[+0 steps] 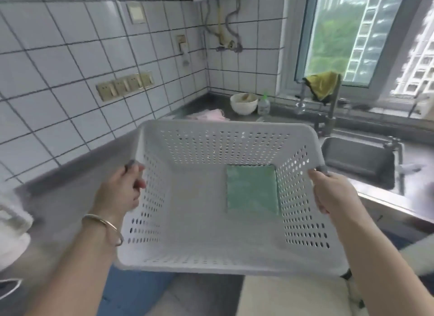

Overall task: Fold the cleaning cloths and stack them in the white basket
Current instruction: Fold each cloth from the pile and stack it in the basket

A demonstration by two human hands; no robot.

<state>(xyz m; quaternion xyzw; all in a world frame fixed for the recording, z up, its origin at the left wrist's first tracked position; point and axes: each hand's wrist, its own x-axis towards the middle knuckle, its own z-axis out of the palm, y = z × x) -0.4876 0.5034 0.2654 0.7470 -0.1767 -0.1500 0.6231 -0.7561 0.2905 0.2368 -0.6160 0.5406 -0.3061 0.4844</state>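
A white perforated basket (211,257) fills the middle of the head view, held in the air over the counter's front edge. My left hand (121,188) grips its left rim by a grey handle. My right hand (332,193) grips the right rim the same way. A folded green cloth (251,190) lies flat on the basket floor, against the right wall. A pink cloth (209,115) lies crumpled on the counter behind the basket. A yellow cloth (323,85) hangs over the tap by the window.
A grey counter (70,198) runs along the tiled wall on the left. A steel sink (359,163) and a tap (328,123) are at the right. A white bowl (243,103) and a small bottle (264,104) stand in the back corner. A white object (11,233) sits at the far left.
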